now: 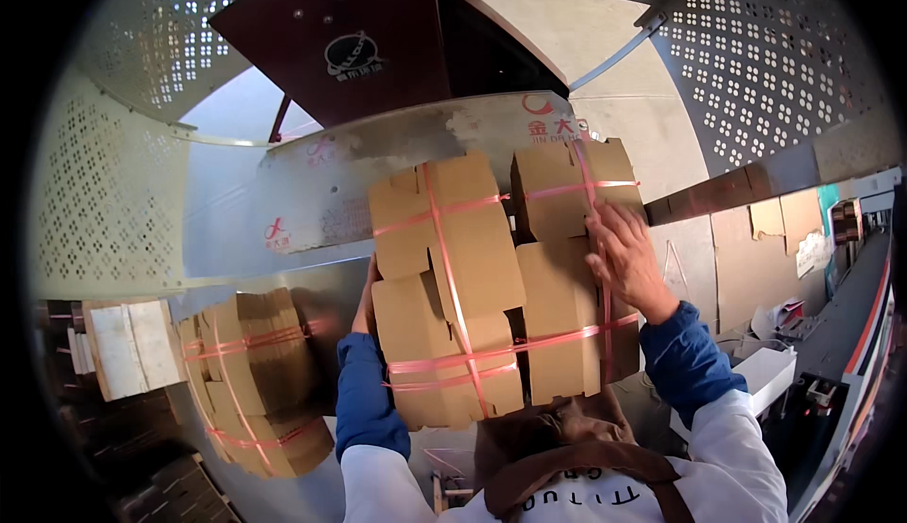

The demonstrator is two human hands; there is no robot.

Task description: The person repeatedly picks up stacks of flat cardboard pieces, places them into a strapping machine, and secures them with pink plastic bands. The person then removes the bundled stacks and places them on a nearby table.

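Two bundles of flat brown cardboard, tied with pink plastic strapping, stand side by side in front of me. My left hand [366, 304] lies along the outer side of the left bundle [472, 249]; its fingers are mostly hidden behind the cardboard. On the upper right part of the right bundle [557, 282] rests my right hand [625, 260], fingers stretched out and slightly spread beside the pink strap [605, 334]. Straps cross both bundles lengthwise and across. A narrow dark gap separates the two.
Another strapped cardboard bundle [227, 353] stands at the left. Behind my bundles is a metal machine panel [331, 173] with a dark red housing [350, 41] above. Perforated metal guards [765, 51] flank it. A white bin [770, 381] sits at the right.
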